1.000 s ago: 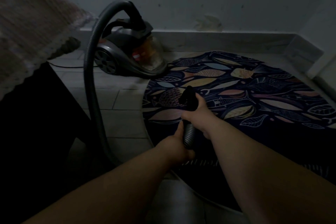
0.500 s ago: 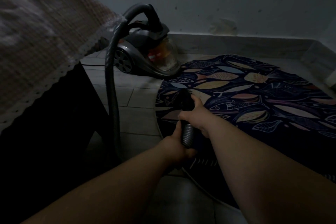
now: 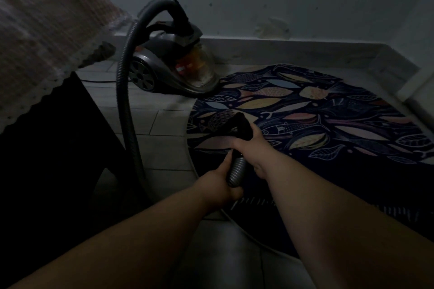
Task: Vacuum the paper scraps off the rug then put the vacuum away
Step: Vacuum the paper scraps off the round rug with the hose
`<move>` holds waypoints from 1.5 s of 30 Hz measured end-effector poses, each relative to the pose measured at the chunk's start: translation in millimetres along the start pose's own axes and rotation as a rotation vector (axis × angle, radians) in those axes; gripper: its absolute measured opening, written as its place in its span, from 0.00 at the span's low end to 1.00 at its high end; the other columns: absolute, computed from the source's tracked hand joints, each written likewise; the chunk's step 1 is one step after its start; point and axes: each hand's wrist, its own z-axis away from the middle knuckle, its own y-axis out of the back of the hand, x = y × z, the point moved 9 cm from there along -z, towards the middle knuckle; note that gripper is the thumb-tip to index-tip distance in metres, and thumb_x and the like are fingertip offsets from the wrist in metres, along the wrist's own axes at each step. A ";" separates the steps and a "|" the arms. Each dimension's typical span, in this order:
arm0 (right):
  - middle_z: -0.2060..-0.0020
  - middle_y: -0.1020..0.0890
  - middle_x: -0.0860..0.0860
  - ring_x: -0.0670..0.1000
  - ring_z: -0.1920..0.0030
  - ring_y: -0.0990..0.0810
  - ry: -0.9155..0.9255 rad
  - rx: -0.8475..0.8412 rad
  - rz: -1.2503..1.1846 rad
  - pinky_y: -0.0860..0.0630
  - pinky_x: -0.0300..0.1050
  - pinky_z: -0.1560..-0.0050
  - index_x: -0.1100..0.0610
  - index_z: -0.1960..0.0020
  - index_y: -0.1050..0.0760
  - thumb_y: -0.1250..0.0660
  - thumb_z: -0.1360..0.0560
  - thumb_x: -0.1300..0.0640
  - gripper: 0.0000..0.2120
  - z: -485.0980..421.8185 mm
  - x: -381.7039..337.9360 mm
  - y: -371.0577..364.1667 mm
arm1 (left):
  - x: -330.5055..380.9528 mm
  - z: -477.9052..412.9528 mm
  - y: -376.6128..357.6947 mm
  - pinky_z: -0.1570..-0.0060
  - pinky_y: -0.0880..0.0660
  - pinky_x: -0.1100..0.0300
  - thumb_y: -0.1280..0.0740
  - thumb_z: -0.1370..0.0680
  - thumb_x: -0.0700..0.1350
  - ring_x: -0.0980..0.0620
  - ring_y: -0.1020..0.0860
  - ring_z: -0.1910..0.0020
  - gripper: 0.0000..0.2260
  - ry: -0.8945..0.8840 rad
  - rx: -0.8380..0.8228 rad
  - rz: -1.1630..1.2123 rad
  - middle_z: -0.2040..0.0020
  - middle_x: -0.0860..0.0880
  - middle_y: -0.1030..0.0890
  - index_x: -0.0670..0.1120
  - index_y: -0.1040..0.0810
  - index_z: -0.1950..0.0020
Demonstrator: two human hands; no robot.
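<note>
In the dim centre of the frame we see the left hand wrapped round the ribbed grey hose. Just above it the right hand grips the black nozzle, held over the left edge of the round fish-patterned rug. The hose arcs up to the canister vacuum, which stands on the tiled floor just beside the rug's upper-left rim.
</note>
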 end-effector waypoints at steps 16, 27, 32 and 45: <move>0.35 0.28 0.54 0.58 0.45 0.24 -0.122 0.361 -0.136 0.22 0.56 0.46 0.37 0.22 0.52 0.32 0.26 0.56 0.42 49.6 52.9 176.9 | 110.1 -30.1 -111.6 0.43 0.36 0.67 0.33 0.24 0.50 0.48 0.29 0.35 0.43 -0.175 -0.338 -0.220 0.30 0.46 0.30 0.58 0.64 0.24; 0.36 0.28 0.54 0.56 0.52 0.24 -0.223 0.540 -0.233 0.25 0.49 0.59 0.37 0.22 0.57 0.33 0.25 0.56 0.43 111.9 94.7 278.2 | 185.3 -22.3 -197.5 0.41 0.34 0.62 0.35 0.22 0.49 0.46 0.29 0.36 0.42 -0.281 -0.528 -0.403 0.30 0.44 0.31 0.58 0.67 0.25; 0.33 0.30 0.55 0.58 0.47 0.24 -0.249 0.652 -0.248 0.23 0.57 0.46 0.38 0.22 0.57 0.32 0.26 0.55 0.44 145.2 116.3 313.8 | 208.4 -11.2 -236.8 0.36 0.35 0.60 0.35 0.22 0.50 0.45 0.31 0.33 0.42 -0.318 -0.606 -0.488 0.27 0.44 0.36 0.57 0.68 0.25; 0.32 0.29 0.55 0.60 0.44 0.24 -0.245 0.868 -0.324 0.21 0.58 0.46 0.41 0.22 0.51 0.34 0.28 0.58 0.41 220.2 159.4 364.6 | 240.0 20.7 -311.6 0.34 0.32 0.53 0.34 0.23 0.48 0.41 0.30 0.34 0.43 -0.361 -0.731 -0.623 0.28 0.40 0.36 0.60 0.69 0.26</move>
